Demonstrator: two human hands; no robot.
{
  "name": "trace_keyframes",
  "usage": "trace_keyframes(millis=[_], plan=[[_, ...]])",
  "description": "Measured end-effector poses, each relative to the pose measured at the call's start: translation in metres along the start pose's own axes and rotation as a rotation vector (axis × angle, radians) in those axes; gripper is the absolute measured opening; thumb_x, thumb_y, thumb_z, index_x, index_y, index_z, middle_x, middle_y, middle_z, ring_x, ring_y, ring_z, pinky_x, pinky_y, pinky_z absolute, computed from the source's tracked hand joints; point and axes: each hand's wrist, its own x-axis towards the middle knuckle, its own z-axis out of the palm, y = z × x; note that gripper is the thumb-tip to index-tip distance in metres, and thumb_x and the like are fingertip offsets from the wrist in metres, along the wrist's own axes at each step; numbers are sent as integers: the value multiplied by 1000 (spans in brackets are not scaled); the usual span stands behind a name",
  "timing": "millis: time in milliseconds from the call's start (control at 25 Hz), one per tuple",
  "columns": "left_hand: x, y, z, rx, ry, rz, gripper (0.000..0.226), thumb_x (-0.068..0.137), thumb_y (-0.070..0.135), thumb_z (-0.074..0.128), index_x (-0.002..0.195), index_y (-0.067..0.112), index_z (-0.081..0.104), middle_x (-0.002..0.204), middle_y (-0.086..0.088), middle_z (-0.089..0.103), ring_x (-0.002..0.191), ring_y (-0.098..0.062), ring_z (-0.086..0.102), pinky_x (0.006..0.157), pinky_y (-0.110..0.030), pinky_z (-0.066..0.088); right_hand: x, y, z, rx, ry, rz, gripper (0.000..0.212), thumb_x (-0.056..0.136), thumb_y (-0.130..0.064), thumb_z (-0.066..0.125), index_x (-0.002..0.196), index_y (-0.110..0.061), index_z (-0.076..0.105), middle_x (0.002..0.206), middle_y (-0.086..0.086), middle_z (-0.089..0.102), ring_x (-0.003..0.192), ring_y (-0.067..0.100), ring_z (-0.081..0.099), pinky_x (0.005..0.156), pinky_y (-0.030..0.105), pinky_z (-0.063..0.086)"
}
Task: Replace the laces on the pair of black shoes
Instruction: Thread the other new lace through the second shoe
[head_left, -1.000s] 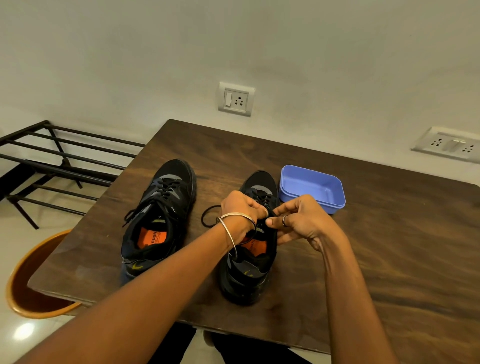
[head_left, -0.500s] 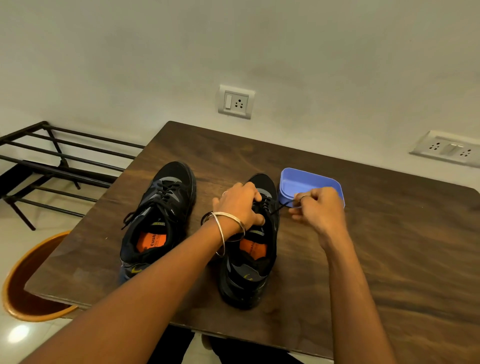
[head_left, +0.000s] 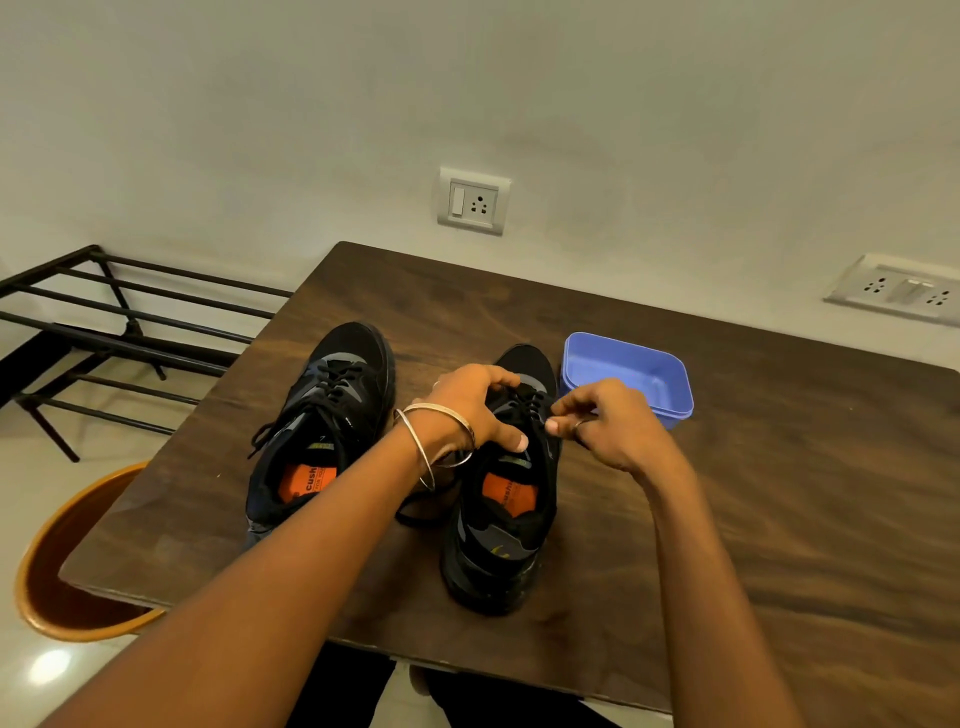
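Note:
Two black shoes with orange insoles stand side by side on the dark wooden table (head_left: 779, 493), toes pointing away from me. The left shoe (head_left: 322, 426) is laced and nobody touches it. My left hand (head_left: 467, 405), with bangles on the wrist, grips the upper of the right shoe (head_left: 504, 519) around the lace area. My right hand (head_left: 602, 426) pinches the black lace (head_left: 540, 415) at the right side of that shoe's eyelets. A loop of the lace lies on the table between the shoes, partly hidden under my left wrist.
A blue plastic tub (head_left: 628, 379) sits just behind my right hand, beside the right shoe's toe. An orange bin (head_left: 57, 561) stands on the floor at the table's left front corner. A black metal rack (head_left: 104, 332) stands to the left by the wall.
My right hand, which had pulled the lace out to the right toward the tub, has come back to the shoe's eyelets. My left hand stays on the shoe.

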Motion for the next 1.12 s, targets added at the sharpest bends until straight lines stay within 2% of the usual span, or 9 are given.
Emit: trace_keyframes(millis=[80,200,360,480,560,680,760,920,1120], plan=[[1,-1,-1,47,9,-37,81,67,21,86,139,24,48,138,0,52,130,-24,46,107,-38,36,5,1,4,-13,-59,18,18,83,-14,75,100,-9,76,95,8,73,93,17,64,85,33,52],[1,-2,0,177,27,-95,81,65,34,86,137,33,49,141,2,50,134,-30,39,110,-57,26,2,-2,-1,167,47,0,8,85,-7,72,79,-9,77,71,4,72,67,3,62,67,24,49],[1,1,0,212,1,-120,75,65,41,85,132,27,54,129,4,58,125,-26,48,107,-57,28,-12,0,-27,1081,337,-172,26,91,-6,60,69,-13,71,74,0,68,61,6,52,47,18,28],[2,1,3,139,-8,-120,75,63,36,87,129,22,56,121,2,61,116,-24,54,106,-52,35,-18,6,-39,1616,306,-252,23,95,-19,49,76,-18,62,87,5,70,67,13,52,48,22,27],[1,0,2,107,-31,-110,75,65,31,87,131,19,55,124,0,60,117,-23,55,106,-40,37,-14,5,-34,1488,255,-64,23,96,-27,51,77,-16,57,67,5,65,53,14,47,48,24,26],[-4,1,-4,96,-121,-95,69,70,19,84,132,16,54,130,-2,57,121,-23,52,90,-26,37,-4,5,-20,483,108,106,25,86,-37,70,82,-13,71,54,4,55,46,12,41,49,25,32],[-5,0,-8,86,-140,-105,69,70,18,85,132,17,54,133,-3,55,124,-22,49,91,-27,37,-1,3,-7,135,-97,105,22,82,-32,76,84,-10,76,57,4,59,48,10,46,50,24,37],[-5,-4,-6,72,-132,-130,77,67,17,86,136,18,52,137,-4,53,127,-23,48,93,-25,36,-4,-6,-10,350,-27,74,11,82,-11,75,71,-9,79,75,13,74,68,18,64,66,25,51],[-6,2,-4,115,-112,-155,81,66,18,87,138,17,51,140,-6,52,128,-25,48,101,-30,39,-25,15,-47,583,288,153,16,81,-14,75,68,-6,77,50,5,58,41,7,39,41,14,31]])
